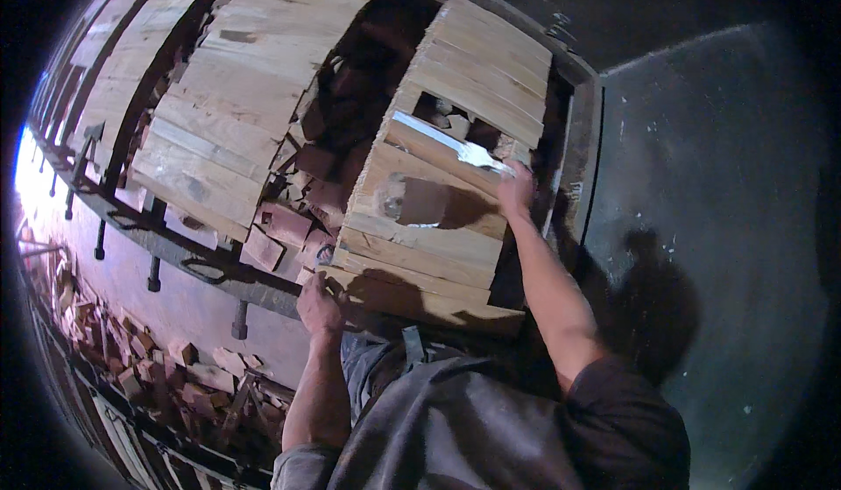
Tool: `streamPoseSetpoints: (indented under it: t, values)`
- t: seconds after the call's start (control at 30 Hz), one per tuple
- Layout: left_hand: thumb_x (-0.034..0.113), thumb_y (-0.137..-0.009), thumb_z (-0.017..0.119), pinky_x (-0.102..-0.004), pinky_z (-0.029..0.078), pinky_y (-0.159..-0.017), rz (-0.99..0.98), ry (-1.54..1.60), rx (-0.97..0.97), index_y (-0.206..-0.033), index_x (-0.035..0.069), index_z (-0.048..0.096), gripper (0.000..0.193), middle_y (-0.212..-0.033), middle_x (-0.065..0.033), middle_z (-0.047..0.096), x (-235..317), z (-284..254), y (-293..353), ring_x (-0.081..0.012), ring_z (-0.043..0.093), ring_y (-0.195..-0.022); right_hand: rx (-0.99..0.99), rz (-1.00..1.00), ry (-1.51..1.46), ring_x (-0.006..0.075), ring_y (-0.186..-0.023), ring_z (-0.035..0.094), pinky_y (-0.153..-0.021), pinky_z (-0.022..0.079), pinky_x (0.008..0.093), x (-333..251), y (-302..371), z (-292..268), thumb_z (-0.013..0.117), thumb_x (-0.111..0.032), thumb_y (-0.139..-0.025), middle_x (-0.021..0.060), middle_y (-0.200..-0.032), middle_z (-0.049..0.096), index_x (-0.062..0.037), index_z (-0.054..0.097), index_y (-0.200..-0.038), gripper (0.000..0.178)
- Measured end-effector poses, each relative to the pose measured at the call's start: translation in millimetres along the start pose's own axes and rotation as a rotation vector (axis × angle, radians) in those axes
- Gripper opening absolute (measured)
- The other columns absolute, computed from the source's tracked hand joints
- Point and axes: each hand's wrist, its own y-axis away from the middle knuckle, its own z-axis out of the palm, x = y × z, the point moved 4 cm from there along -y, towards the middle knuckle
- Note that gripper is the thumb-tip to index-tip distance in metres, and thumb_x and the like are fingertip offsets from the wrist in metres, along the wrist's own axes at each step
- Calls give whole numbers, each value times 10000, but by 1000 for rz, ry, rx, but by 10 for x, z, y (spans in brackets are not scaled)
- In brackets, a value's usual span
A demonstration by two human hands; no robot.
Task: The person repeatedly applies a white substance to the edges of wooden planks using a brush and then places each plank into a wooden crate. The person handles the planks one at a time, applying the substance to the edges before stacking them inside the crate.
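Observation:
My right hand [515,190] grips the near end of a wooden slat [442,141] whose top face is coated white; the slat lies tilted across a row of pale wooden slats [438,227] laid side by side in a metal clamping frame. My left hand [319,304] rests on the front edge of that same row, fingers curled over the nearest slat. A white patch [412,203], like wet glue, shows on a slat between my hands.
A second wide row of slats [236,96] fills the frame to the left, with more rows beyond. Reddish wood offcuts [315,175] lie in the gap between rows. The steel frame bar with bolts [201,267] runs along the front. Scrap blocks [175,367] litter the floor.

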Motion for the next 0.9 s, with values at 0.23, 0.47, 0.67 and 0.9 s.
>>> streamPoseSetpoints:
  t: [0.23, 0.47, 0.67, 0.9]
  values:
    - [126, -736, 612, -417, 484, -707, -59, -28, -32, -907, 57, 647, 189, -824, -156, 651, 208, -98, -24, -366, 621, -809, -24, 245, 260, 385, -955, 611, -773, 496, 458, 1179, 223, -794, 585, -27, -825, 179, -1039, 647, -152, 638, -1129, 333]
    - [137, -781, 600, -431, 498, -712, -170, 99, -85, -979, 48, 672, 228, -839, -186, 669, 9, 84, -27, -373, 640, -781, 189, 322, 469, 363, -936, 638, -794, 508, 435, 1944, 316, -1435, 633, -126, -776, 160, -956, 681, -119, 693, -984, 217]
    - [144, -767, 601, -441, 495, -707, 29, 7, 25, -993, 47, 670, 255, -832, -195, 665, 5, 20, 17, -376, 641, -788, 216, 225, 209, 325, -937, 652, -804, 507, 403, 1555, 248, -1346, 669, -98, -778, 151, -964, 683, -76, 683, -984, 208]
    - [149, -735, 627, -441, 471, -738, -73, 14, -109, -1030, 63, 643, 308, -877, -185, 648, -9, 73, -14, -378, 610, -856, 147, 104, 27, 320, -926, 642, -811, 497, 399, 718, -132, -411, 661, -75, -783, 149, -951, 675, -64, 663, -962, 179]
